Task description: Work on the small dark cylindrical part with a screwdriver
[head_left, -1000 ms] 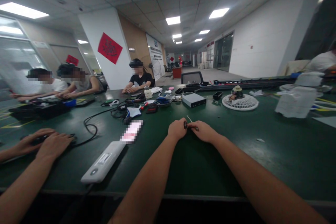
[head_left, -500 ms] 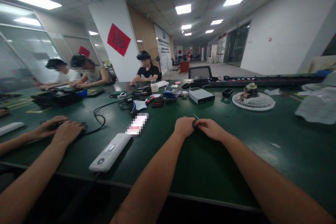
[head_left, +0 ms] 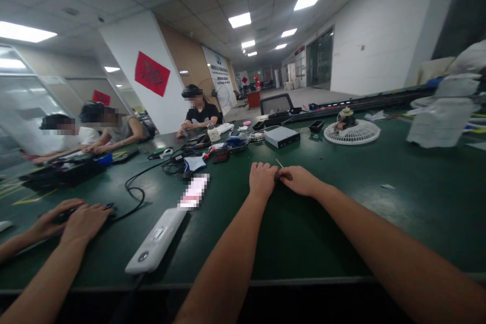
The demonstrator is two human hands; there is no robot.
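with a clock laid flat on the dark green tabletop [head_left: 322, 243] and centred on the wearer's own hands, twelve is straight ahead. the left hand [head_left: 261, 180] has its fingers curled closed, gripping a small dark piece [head_left: 277, 175] at its thumb side; most of the piece is covered, so its shape cannot be told. the right hand [head_left: 299, 180], just beside it on the three o'clock side, has thumb and fingers pinched closed on a slim tool with a thin pale shaft [head_left: 279, 163], the free tip slanting toward eleven. whether the tool touches the dark piece is hidden by the fingers.

at twelve, apart from the hands, sits a flat grey box with a black front [head_left: 281, 136]. a small black open tray [head_left: 316, 125] stands at one, and a round white slatted grille with a motor-like core [head_left: 352, 132] lies at two. a thin white scrap [head_left: 387, 186] is at three. a blue-and-white pointed packet [head_left: 195, 163] lies at ten, a blurred-out pinkish-white rectangle [head_left: 194, 191] at nine, and a long white rounded device [head_left: 157, 240] at eight. farther out, between eight and nine, a co-worker's hands [head_left: 85, 220] rest near a black cable [head_left: 136, 192].
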